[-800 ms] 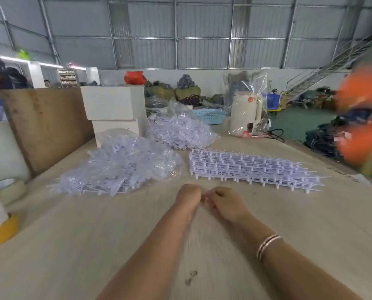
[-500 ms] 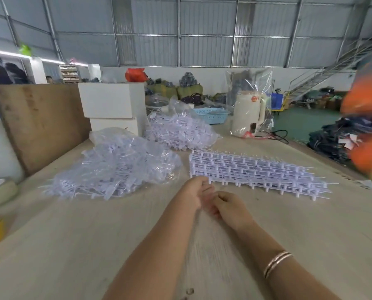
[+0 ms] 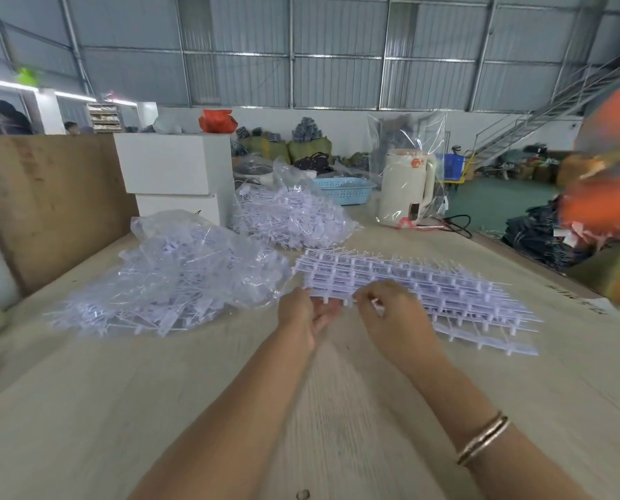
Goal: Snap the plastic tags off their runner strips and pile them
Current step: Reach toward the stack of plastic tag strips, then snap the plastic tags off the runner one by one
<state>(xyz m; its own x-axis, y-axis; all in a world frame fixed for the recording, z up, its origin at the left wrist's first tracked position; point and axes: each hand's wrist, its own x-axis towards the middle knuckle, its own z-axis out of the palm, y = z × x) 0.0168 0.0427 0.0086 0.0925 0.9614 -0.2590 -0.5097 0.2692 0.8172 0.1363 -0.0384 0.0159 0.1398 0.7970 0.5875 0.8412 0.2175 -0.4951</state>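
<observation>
Runner strips (image 3: pixel 427 286) lie stacked on pale wooden table (image 3: pixel 85 409) in warehouse.

- Near table (image 3: pixel 85 409): open surface on all sides of the forearms.
- Far left: bagged tags (image 3: pixel 178 276) (loose pile) block passage.
- Far right: runner strips (image 3: pixel 445 283) occupy the surface.
</observation>
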